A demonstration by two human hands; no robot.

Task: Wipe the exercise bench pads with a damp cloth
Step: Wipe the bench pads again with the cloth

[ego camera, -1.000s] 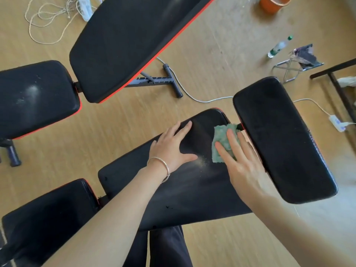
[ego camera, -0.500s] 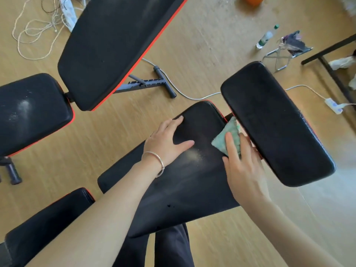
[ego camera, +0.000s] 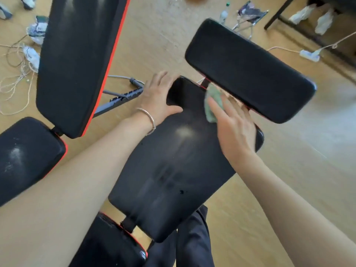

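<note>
The long black pad (ego camera: 173,160) is lying at the centre, running from 7 toward 1 o'clock, its surface showing pale dusty streaks and a whitish smudge. The pale green cloth (ego camera: 212,99) is sitting crumpled on its far end at 1 o'clock, just under the near edge of a second black pad (ego camera: 250,68), which is standing higher, with red piping showing along its lower edge.

- Right grip (ego camera: 237,128), fingers straight, presses a green cloth (ego camera: 212,102) onto the far end of the long black pad (ego camera: 173,170), just beside the raised pad (ego camera: 248,68).
- Left grip (ego camera: 156,97) lies flat at that pad's far left corner.
</note>
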